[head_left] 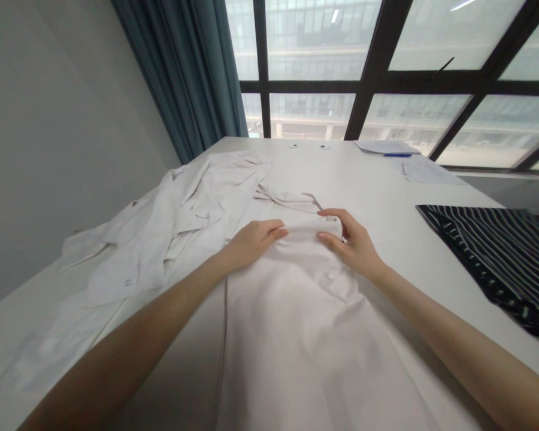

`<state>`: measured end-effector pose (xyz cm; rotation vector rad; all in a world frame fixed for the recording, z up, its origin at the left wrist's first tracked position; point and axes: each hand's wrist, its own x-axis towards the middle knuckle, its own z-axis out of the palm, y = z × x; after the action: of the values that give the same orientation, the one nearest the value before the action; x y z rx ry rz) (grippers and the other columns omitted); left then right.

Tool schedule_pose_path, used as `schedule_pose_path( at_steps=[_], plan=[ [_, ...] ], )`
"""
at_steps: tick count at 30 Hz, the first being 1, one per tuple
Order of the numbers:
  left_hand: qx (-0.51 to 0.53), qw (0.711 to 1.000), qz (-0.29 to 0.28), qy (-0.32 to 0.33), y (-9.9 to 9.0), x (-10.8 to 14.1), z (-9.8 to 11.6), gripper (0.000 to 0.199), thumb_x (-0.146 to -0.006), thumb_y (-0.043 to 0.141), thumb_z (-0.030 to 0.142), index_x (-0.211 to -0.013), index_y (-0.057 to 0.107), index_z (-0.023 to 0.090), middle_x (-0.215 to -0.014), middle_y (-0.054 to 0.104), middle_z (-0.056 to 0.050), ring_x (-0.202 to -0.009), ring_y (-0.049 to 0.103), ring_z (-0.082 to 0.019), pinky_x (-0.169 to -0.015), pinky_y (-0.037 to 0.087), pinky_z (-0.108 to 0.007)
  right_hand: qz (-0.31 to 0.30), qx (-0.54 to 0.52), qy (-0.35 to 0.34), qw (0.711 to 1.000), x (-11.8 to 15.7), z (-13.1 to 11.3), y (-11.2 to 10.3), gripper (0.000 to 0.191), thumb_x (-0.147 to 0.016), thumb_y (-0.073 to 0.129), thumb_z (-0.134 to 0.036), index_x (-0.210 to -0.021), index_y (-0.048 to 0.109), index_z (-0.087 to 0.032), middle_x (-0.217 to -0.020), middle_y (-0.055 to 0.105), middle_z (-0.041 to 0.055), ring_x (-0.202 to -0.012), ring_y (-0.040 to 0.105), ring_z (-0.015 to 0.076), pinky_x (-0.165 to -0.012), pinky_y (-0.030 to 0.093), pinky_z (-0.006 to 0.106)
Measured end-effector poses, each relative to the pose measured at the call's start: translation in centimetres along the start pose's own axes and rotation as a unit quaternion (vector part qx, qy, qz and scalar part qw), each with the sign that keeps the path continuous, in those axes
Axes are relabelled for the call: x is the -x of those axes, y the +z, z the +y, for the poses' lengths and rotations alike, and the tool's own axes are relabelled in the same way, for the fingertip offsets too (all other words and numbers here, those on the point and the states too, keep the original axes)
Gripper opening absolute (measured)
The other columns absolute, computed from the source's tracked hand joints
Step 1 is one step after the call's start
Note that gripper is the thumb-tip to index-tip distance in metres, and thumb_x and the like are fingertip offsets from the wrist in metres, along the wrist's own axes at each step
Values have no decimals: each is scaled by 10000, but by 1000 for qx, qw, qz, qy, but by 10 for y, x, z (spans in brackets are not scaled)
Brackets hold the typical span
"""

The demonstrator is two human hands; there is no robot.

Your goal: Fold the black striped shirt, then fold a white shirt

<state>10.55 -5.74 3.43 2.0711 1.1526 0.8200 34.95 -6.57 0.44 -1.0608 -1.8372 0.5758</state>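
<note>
A long off-white garment point(291, 323) stretches from the table's near side toward the middle; its exact kind cannot be made out. My left hand point(254, 242) pinches the far edge on its left side, thumb and fingers closed on the cloth. At the right end of that same edge, my right hand point(350, 242) grips the fabric between thumb and fingers. The held edge is folded into a band and slightly raised. Just beyond it lies a narrow flap of similar cloth point(287, 199). The fingertips under the cloth are hidden.
A crumpled white garment point(157, 221) covers the left of the white table point(314, 170). On the right lies a black-and-white striped cloth point(498, 245). Papers point(431, 173) and a blue pen point(397, 155) rest at the back right, near the windows. A blue curtain point(193, 72) hangs behind.
</note>
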Motion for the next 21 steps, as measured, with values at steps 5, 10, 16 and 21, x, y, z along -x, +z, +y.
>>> schedule_pose_path(
  at_steps=[5,10,16,21],
  plan=[
    [-71,995,69,-33,2,-5,-16,334,-895,522,355,-595,517,210,-570,513,17,-593,467,-174,-585,287,-266,-99,-77,64,990,-2,5,5,568,-810,697,-405,-1316,472,-278,-980,671,40,-780,638,197,-672,524,325],
    [-50,994,78,-57,-6,-10,-34,318,-877,551,305,-577,518,206,-574,517,13,-601,468,-177,-590,299,-265,-164,-61,87,981,0,15,9,496,-853,640,-384,-1306,477,-264,-1092,685,72,-878,662,226,-757,543,373],
    [26,1000,6,4,-14,-9,-20,347,-916,498,463,-775,642,181,-740,614,-20,-700,536,-187,-634,375,-260,-155,32,-30,987,2,6,11,441,-912,567,-362,-1317,437,-243,-1136,677,94,-956,660,250,-798,508,342],
    [-35,998,-12,56,-9,-1,3,402,-899,489,572,-832,584,188,-737,574,10,-691,529,-168,-631,360,-249,-158,81,-60,982,6,-8,13,267,-944,533,-345,-1192,484,-262,-997,691,57,-867,665,233,-734,489,305]
  ],
)
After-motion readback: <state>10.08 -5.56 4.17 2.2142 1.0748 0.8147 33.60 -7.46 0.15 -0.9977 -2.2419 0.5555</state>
